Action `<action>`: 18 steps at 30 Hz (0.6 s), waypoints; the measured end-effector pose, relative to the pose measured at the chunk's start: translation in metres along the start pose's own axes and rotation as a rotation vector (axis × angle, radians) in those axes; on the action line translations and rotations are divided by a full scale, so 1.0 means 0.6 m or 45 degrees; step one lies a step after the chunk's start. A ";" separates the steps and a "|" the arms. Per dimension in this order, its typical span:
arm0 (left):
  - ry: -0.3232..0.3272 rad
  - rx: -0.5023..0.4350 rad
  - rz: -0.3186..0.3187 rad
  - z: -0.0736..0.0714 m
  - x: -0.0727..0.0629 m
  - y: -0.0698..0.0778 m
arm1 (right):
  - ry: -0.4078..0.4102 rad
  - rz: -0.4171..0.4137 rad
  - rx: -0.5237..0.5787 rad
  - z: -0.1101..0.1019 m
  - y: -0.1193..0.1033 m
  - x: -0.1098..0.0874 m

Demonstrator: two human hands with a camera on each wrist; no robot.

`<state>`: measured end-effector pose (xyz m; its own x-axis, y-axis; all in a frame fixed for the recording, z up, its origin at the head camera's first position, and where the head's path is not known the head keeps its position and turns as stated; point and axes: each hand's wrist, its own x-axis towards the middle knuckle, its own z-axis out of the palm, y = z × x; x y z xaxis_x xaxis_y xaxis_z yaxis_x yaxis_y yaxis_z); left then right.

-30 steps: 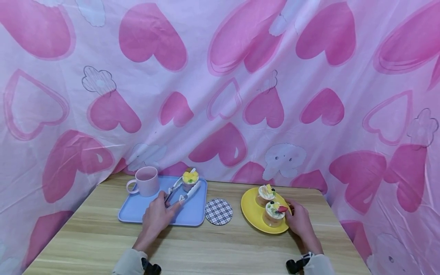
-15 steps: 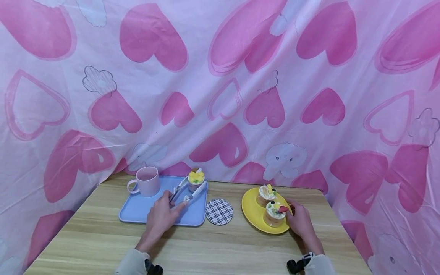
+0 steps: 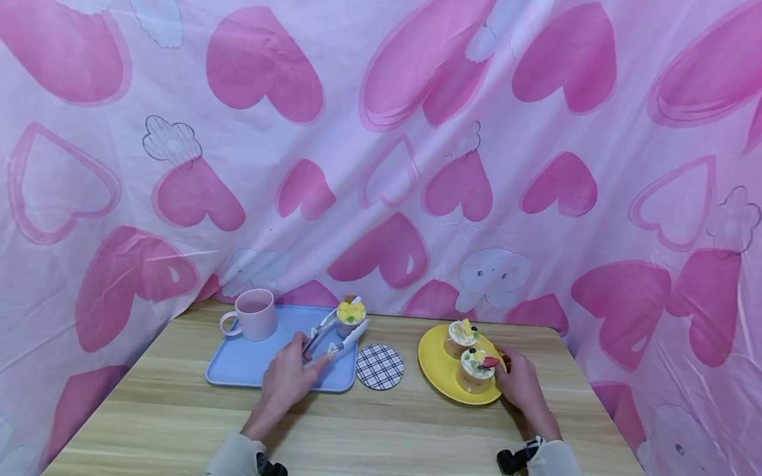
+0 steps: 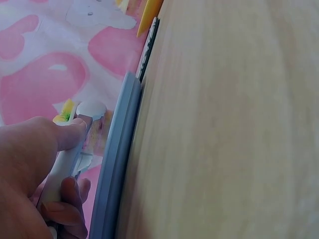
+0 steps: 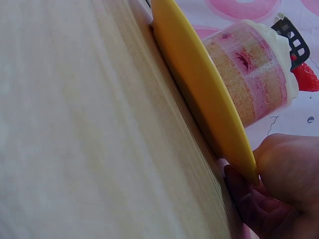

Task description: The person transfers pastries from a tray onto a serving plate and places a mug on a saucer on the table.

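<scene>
My left hand (image 3: 288,377) grips a pair of tongs (image 3: 351,336), thumb on one arm and fingers curled round the other. Between the tong tips is a dessert cup (image 3: 350,316) topped with yellow fruit, over the right edge of the blue tray (image 3: 232,370). In the left wrist view the cup (image 4: 102,134) is partly hidden by the thumb and tongs. My right hand (image 3: 520,380) pinches the right rim of the yellow plate (image 3: 432,367), thumb above and fingers below. Two more dessert cups stand on that plate, one with a strawberry (image 3: 475,371), the other behind it (image 3: 460,338).
A pink mug (image 3: 254,316) stands on the tray's left back part. Between tray and plate lies a round checked coaster (image 3: 380,367). A pink heart-patterned cloth (image 3: 381,254) hangs right behind the wooden table (image 3: 381,430).
My left hand has moved to the right with the tongs, carrying the yellow-topped dessert cup from over the tray to its right edge. The right hand and plate stay in place.
</scene>
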<state>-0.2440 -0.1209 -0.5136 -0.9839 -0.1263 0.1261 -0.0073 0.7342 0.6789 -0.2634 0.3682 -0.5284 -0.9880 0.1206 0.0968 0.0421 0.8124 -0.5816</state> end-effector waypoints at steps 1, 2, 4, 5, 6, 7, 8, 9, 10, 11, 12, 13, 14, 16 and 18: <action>-0.003 -0.003 0.004 0.001 -0.001 0.001 | 0.000 -0.001 -0.001 0.000 0.000 0.000; -0.003 -0.006 0.008 0.001 -0.001 0.002 | 0.000 -0.003 -0.002 0.000 0.000 0.001; -0.010 -0.018 0.007 0.002 -0.002 0.006 | -0.002 0.000 -0.005 0.000 0.000 0.002; -0.011 -0.020 0.009 0.003 -0.003 0.007 | -0.002 0.003 -0.004 0.000 0.000 0.002; -0.014 -0.026 0.008 0.003 -0.003 0.009 | -0.004 0.006 -0.001 0.000 0.000 0.002; -0.016 -0.031 0.006 0.004 -0.004 0.010 | -0.006 0.009 0.003 0.000 0.000 0.002; -0.018 -0.035 0.006 0.005 -0.004 0.012 | -0.005 0.009 0.004 0.000 -0.001 0.001; -0.022 -0.032 0.008 0.006 -0.004 0.013 | -0.007 0.010 0.004 0.000 -0.001 0.001; -0.028 -0.034 0.010 0.007 -0.005 0.015 | -0.007 0.017 0.003 0.000 -0.001 0.001; -0.032 -0.035 0.015 0.008 -0.005 0.016 | -0.006 0.018 0.001 0.000 -0.001 0.001; -0.036 -0.039 0.018 0.009 -0.006 0.018 | -0.005 0.018 0.000 0.000 0.000 0.001; -0.039 -0.041 0.024 0.010 -0.007 0.020 | -0.005 0.015 -0.003 0.000 0.000 0.001; -0.038 -0.040 0.037 0.011 -0.008 0.021 | -0.004 0.011 -0.005 0.001 0.000 0.001; -0.032 -0.042 0.059 0.014 -0.011 0.024 | -0.006 0.016 -0.006 0.001 0.001 0.001; -0.022 -0.043 0.083 0.017 -0.014 0.026 | -0.010 0.010 -0.005 0.001 0.001 0.001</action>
<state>-0.2376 -0.1014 -0.5117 -0.9851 -0.0670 0.1586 0.0629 0.7176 0.6936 -0.2640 0.3681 -0.5291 -0.9887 0.1227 0.0860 0.0507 0.8138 -0.5789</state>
